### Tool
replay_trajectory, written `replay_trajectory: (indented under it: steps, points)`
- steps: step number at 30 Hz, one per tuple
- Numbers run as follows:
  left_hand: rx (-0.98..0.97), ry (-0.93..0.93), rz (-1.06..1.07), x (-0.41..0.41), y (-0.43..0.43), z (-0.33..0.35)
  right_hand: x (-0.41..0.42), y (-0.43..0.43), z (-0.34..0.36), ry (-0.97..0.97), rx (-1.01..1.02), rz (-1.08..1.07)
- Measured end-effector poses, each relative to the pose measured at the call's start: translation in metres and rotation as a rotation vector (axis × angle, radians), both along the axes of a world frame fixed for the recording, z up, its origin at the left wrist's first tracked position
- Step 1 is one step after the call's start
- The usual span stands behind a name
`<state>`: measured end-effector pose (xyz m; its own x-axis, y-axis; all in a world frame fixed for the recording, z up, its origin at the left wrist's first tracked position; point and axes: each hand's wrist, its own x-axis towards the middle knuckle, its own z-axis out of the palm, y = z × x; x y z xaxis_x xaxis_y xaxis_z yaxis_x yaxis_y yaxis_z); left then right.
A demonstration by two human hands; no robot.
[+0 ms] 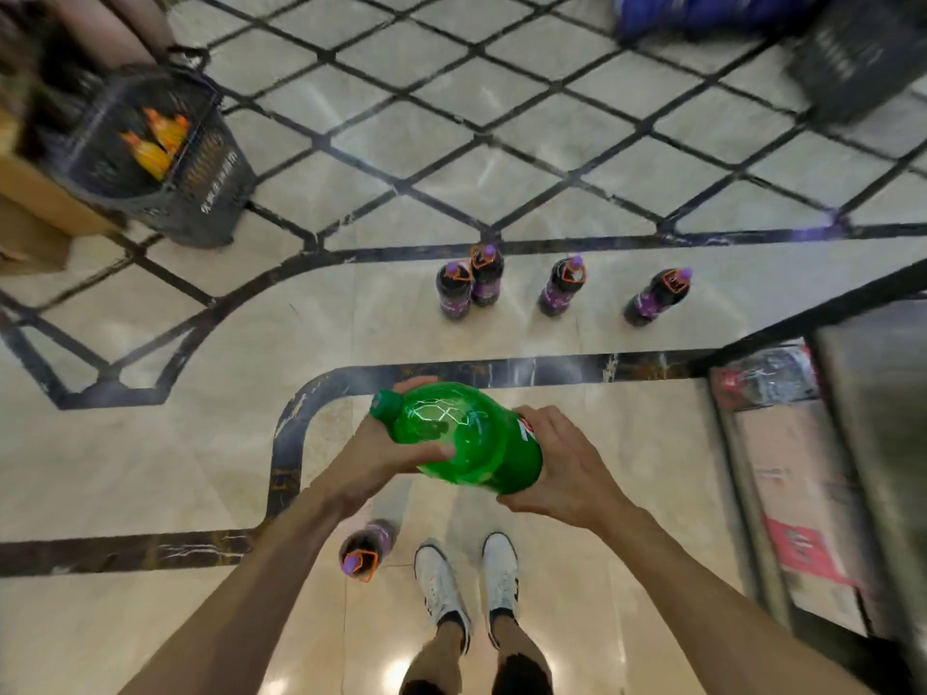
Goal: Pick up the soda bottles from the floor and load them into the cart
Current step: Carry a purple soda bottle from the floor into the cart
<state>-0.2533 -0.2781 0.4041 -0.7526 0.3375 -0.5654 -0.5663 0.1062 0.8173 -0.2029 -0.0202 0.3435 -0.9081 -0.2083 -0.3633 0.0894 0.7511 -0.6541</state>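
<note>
Orange bottles [155, 143], blurred, are held in a dark basket [210, 193] far up-left of the green soda bottle [466, 438]. Blurred cartons [797, 494] lie in the cart [751, 514] to its right, which is cut off by the edge. The green soda bottle is grasped at its shoulder by the left hand [386, 453] and at its base by the right hand [567, 469], tilted above the floor [150, 443]. Four purple bottles [562, 288] stand beyond it, and one more [363, 549] stands just below it.

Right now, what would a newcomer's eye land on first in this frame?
The bright green soda bottle, held tilted at centre, left hand near its cap, right hand on its body. Beyond it four purple-capped soda bottles stand upright on the marble floor, a fifth beside the white shoes. A black basket of orange bottles sits upper left.
</note>
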Motion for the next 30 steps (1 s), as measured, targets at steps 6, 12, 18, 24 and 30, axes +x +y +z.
replay_trajectory:
  steps: [6, 12, 18, 24, 30]
  points:
    - [0.07, 0.11, -0.138, 0.019, 0.047, 0.108, 0.045, 0.052, 0.124, 0.088, 0.123, -0.067]
    - [0.142, 0.186, -0.333, 0.027, 0.093, 0.157, 0.108, 0.077, 0.192, 0.178, 0.223, -0.284]
    - [0.274, 0.206, -0.598, 0.039, 0.136, 0.188, 0.183, 0.075, 0.249, 0.207, 0.292, -0.54]
    - [0.335, 0.257, -0.927, 0.084, 0.193, 0.213, 0.276, 0.064, 0.26, 0.199, 0.391, -0.841]
    - [0.346, 0.217, -1.2, 0.173, 0.252, 0.231, 0.39, 0.045, 0.274, 0.181, 0.458, -1.106]
